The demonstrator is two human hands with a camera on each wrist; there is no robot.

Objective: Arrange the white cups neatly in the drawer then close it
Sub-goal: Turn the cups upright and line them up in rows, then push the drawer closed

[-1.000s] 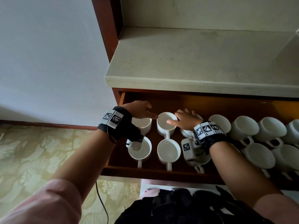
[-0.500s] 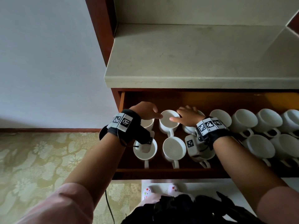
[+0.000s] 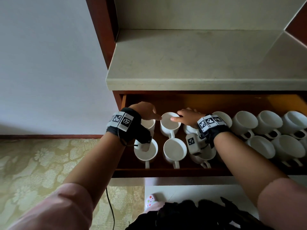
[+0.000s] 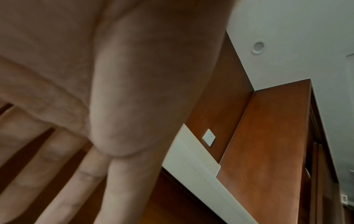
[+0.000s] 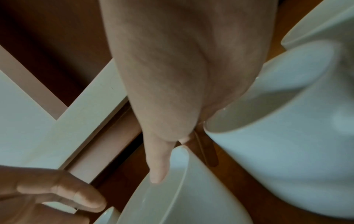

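Several white cups stand mouth-up in two rows in the open wooden drawer [image 3: 166,172]. Both hands are at one back-row cup [image 3: 171,127], whose handle points to the front. My right hand [image 3: 186,116] pinches its right rim, thumb inside the mouth and fingers curled behind. In the right wrist view the thumb [image 5: 158,169] lies on that cup [image 5: 172,200]. My left hand [image 3: 147,111] touches the cup's left rim with one straight fingertip. The left wrist view shows the left hand [image 4: 134,98] with its fingers [image 4: 76,197] straight and holding nothing.
More cups [image 3: 269,122] crowd the drawer's right part, some tilted with handles askew. Front-row cups [image 3: 174,150] sit just below the hands. A pale stone counter [image 3: 199,63] overhangs the drawer. Patterned carpet [image 3: 41,163] and a black cable [image 3: 110,208] lie at the left.
Both hands have stayed on the same back-row cup, and it has hardly shifted. The head view has drifted a little.
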